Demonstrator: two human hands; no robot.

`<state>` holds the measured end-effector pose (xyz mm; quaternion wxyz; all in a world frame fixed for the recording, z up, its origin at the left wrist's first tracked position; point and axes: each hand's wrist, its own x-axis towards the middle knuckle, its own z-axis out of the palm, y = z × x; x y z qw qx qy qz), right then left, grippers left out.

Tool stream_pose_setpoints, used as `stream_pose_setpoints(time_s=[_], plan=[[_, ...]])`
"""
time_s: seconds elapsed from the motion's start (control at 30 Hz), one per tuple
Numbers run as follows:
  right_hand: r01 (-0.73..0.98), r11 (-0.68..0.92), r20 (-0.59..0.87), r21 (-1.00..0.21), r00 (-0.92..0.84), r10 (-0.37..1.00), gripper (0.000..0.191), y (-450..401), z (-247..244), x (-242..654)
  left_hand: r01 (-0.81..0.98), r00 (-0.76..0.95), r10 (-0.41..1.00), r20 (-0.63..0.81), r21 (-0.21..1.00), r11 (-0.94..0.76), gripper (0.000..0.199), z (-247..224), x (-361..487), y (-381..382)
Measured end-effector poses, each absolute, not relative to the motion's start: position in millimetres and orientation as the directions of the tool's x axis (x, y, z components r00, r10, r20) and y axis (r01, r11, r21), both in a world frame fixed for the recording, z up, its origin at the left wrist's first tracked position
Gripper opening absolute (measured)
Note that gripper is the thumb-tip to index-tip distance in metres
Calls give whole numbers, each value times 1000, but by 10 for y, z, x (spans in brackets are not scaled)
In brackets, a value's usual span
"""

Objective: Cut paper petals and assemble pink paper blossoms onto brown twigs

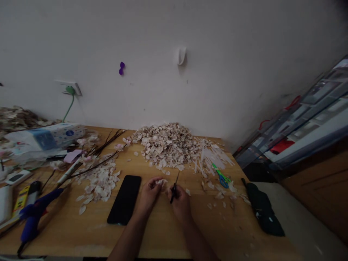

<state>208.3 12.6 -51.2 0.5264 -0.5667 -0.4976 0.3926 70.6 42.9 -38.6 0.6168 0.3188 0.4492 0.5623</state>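
Left hand [150, 192] pinches pale petal [162, 182], right hand [180, 200] grips dark pointed tool [174, 187]; I'd hold the petal lightly, fingertips clear of the tip

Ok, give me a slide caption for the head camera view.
Left hand holding a pale petal, right hand holding a slim dark tool, before a petal heap on a wooden table.

My L hand [149, 194] is just R of the phone [124, 199], thumb & fingertips pinched. My R hand [181, 201] is farther R of phone, fingers curled in a grip. Forearms [132, 233] bare, angled inward twd ea. other.
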Motion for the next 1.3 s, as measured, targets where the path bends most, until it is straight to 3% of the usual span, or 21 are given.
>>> stream_pose_setpoints(time_s=[0.23, 0.67, 0.8, 1.1, 1.3], plan=[[170, 84, 139, -982, 345, 928, 30, 153, -545, 2126, -529, -55, 967, -249, 829, 184, 36, -335, 759, 443], [531, 191, 307, -826, 138, 942, 38, 50, -553, 1990, -679, -127, 940, -316, 719, 150, 45, -279, 670, 451], [627, 188, 294, -757, 70, 953, 33, 21, -536, 1977, -713, -117, 934, -339, 683, 159, 42, -252, 656, 440], [584, 129, 206, -801, 66, 976, 18, -43, -511, 2017, -777, -156, 921, -356, 620, 107, 40, -254, 624, 467], [565, 162, 244, -809, 73, 967, 37, -80, -558, 2023, -785, -155, 915, -374, 609, 116, 27, -265, 616, 455]])
